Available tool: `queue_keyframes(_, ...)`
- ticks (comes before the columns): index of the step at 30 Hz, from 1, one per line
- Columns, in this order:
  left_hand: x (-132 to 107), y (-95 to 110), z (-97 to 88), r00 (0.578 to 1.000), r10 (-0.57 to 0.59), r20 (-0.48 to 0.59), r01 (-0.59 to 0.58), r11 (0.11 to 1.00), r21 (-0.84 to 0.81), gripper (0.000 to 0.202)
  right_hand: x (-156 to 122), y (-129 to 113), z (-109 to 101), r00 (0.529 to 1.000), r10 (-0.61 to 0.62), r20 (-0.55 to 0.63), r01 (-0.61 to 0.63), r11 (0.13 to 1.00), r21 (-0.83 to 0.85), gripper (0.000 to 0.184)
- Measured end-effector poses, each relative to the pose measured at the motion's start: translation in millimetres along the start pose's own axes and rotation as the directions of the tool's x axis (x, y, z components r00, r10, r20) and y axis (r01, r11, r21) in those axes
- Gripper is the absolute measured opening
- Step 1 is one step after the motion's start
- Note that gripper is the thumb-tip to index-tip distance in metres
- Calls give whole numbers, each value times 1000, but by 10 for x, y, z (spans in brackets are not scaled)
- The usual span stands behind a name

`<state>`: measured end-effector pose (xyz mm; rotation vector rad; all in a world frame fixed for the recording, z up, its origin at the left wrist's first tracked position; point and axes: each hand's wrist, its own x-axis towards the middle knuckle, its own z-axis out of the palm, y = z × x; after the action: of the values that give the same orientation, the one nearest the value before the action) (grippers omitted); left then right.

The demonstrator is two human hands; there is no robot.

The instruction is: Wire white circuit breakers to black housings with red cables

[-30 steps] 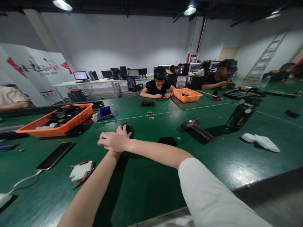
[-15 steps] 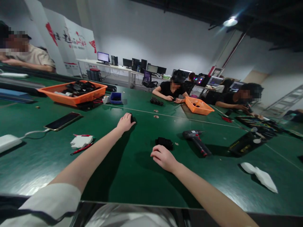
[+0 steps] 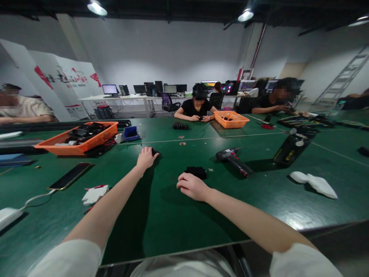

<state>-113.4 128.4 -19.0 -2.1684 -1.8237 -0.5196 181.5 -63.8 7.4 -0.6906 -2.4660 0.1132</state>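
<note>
In the head view, the person's two hands are over one green surface [image 3: 170, 223]. The left hand [image 3: 147, 158] lies on one small black piece [image 3: 153, 151], which shows only at the fingertips; its fingers are bent over the piece, but how tightly that grip closes cannot be told. The right hand [image 3: 192, 186] has its fingers loosely curled just beside one black bundle [image 3: 196, 172], on its near side; the inside of this grip is hidden, so whether it holds anything cannot be told.

Two orange baskets, a left basket [image 3: 62, 150] and a right basket [image 3: 230, 124], both contain black parts, too many to count in the left one. One blue bin [image 3: 132, 138] is near the left basket. Left of the hands are one phone [image 3: 71, 176] and one white item [image 3: 94, 194] with red parts. To the right are one drill [image 3: 234, 161], one black bottle [image 3: 292, 149] and one white crumpled item [image 3: 315, 185]. At least three co-workers sit around, one directly opposite [image 3: 188, 107].
</note>
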Motion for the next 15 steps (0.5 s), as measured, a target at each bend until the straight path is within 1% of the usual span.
queue_keyframes(5,2,47,-35,1000,-14,16,14,1000,6,62,9,3,3,1000,-1,5,1,1000,6,9)
queue_keyframes(8,-10,62,-43,999,-20,35,20,1000,-4,59,3,0,-13,1000,1,4,-1,1000,7,9)
queue_keyframes(11,-19,46,-38,997,-21,73,23,1000,-20,57,-10,-1,-33,1000,-1,1,1,1000,9,9)
queue_keyframes(15,-31,4,-3,993,-17,121,22,999,-39,62,-23,16,-41,1000,5,-7,-5,1000,2,10)
